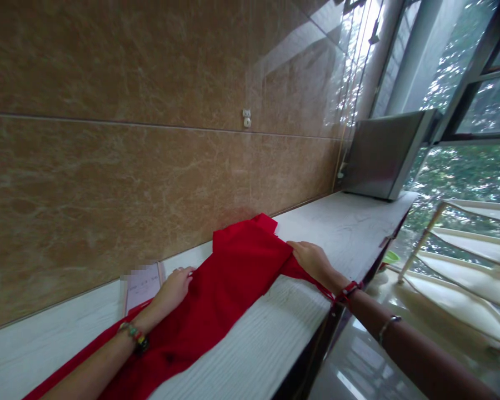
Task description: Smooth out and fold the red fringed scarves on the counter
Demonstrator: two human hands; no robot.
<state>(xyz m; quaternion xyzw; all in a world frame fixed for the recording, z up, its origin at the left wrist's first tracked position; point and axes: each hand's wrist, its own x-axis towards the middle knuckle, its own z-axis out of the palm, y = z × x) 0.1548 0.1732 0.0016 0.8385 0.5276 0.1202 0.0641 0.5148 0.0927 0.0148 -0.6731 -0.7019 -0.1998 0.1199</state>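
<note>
A long piece of red cloth (233, 272) lies along the white counter, with a narrower part at its far end and its near end running out of view at the lower left. At the cloth's left edge, my left hand (175, 288) has its fingers curled onto the fabric, pinching it. My right hand (310, 258) grips the right corner, thumb and fingers closed on it. A narrow red strip trails from that corner beneath the right hand towards the wrist.
The narrow white counter (300, 328) runs along a brown tiled wall (108, 194). Near the left hand lies a pale printed sheet or box (143, 286). A grey metal appliance (381, 153) stands at the far end. On the right is a tiered rack (462, 283) by the windows.
</note>
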